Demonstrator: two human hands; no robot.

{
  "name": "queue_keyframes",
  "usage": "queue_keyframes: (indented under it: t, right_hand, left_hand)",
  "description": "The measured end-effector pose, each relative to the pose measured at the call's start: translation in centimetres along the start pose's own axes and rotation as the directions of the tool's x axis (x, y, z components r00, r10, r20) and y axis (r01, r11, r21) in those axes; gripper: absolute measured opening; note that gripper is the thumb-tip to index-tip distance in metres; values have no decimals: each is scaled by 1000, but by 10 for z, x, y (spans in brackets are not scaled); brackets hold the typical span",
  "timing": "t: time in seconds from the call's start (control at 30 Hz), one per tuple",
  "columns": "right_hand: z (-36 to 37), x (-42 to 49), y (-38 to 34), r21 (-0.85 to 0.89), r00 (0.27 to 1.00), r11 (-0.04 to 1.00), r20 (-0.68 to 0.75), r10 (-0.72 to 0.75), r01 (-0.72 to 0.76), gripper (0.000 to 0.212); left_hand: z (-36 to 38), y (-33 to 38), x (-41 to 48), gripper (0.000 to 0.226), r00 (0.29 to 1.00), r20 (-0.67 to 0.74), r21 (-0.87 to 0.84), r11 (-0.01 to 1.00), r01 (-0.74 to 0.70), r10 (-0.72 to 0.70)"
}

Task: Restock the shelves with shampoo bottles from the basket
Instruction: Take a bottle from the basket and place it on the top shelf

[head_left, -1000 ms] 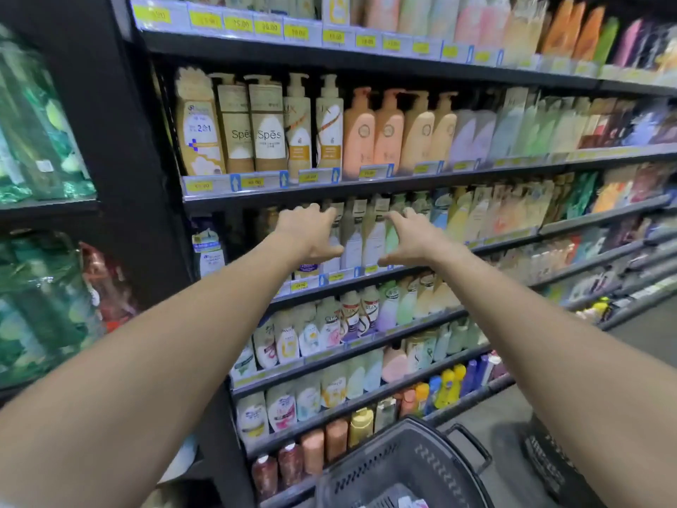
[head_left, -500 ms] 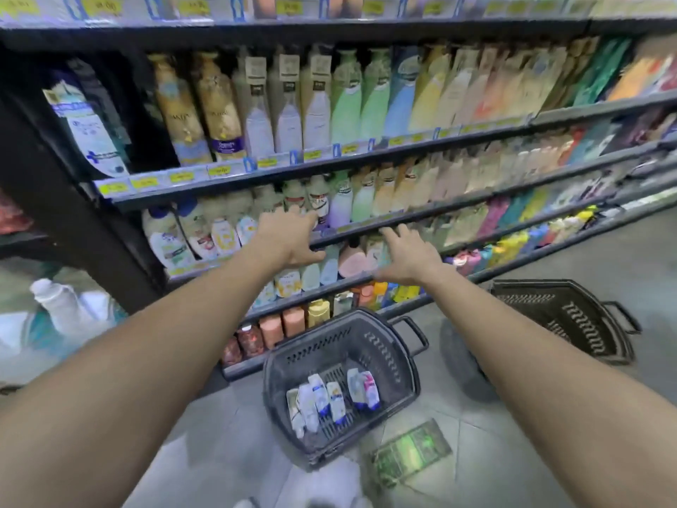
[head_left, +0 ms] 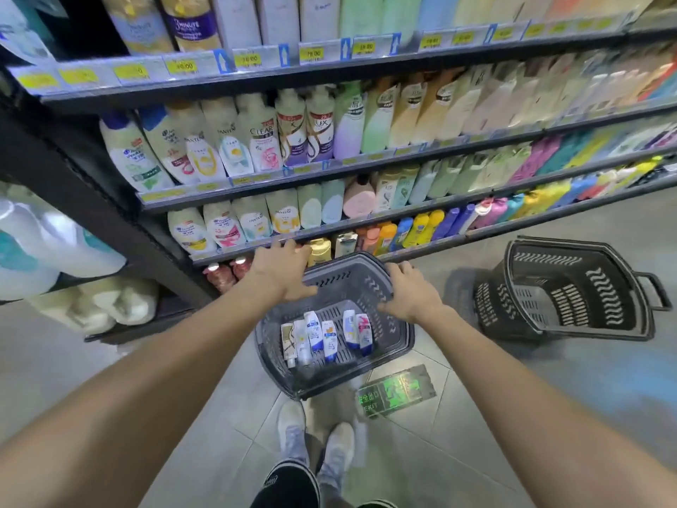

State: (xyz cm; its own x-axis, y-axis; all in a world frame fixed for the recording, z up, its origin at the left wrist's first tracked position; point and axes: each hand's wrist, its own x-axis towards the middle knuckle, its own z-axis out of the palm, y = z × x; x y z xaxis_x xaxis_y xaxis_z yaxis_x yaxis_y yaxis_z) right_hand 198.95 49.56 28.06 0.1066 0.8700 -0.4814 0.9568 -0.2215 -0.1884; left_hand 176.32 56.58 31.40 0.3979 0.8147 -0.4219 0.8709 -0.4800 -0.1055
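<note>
Left hand [head_left: 282, 273] and right hand [head_left: 410, 291] hover empty, fingers spread, at 11 and 1 o'clock above the shampoo bottles [head_left: 322, 339] lying in the grey basket [head_left: 322, 383] on the floor. A hurried grab may well knock the close-packed bottles askew or let a slick one slip. Six small ones lie flat side by side, mostly white with blue, one cream. Stocked shelves [head_left: 458, 141] rise at 12 o'clock; a second basket [head_left: 531, 298] sits at 3 o'clock.
</note>
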Motion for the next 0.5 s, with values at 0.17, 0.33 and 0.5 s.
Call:
queue_keyframes:
  t: [0.17,0.33,0.5]
  right_hand:
    - [29,31,-11,51,997,999,80,0,-4,86]
    - [72,55,-28,105,989,994,147,8,-24,81]
    - [121,82,-34,135,981,990,195,24,-51,69]
  left_hand:
    - [48,-16,14,77,990,142,-31,1000,3,2]
    - [93,-37,34,75,972,233,-40,999,-5,14]
    - [141,-39,58,81,955,292,-39,999,-30,40]
